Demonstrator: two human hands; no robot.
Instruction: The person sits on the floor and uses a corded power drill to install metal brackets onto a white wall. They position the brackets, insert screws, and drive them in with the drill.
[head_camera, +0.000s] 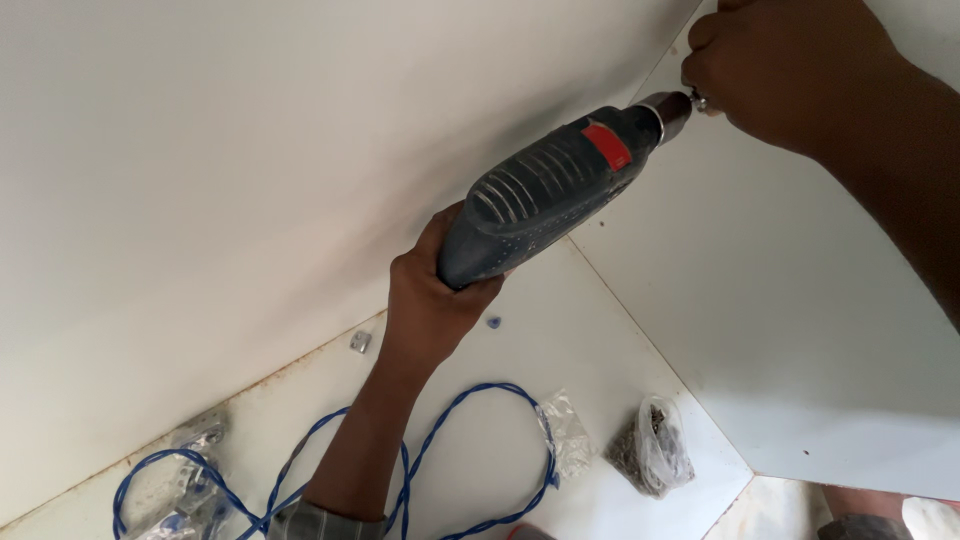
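I see my left hand (430, 300) wrapped tight around the grip of a grey-blue drill (555, 195), which points up and away toward the corner of two white panels (250, 170). My right hand (780, 70) is closed at the drill's tip, fingers pinched on a small metal piece there; I cannot tell what it is. Below my left hand, a blue cord (470, 400) loops on the white board, with a plastic bag of screws (650, 450) off to the right.
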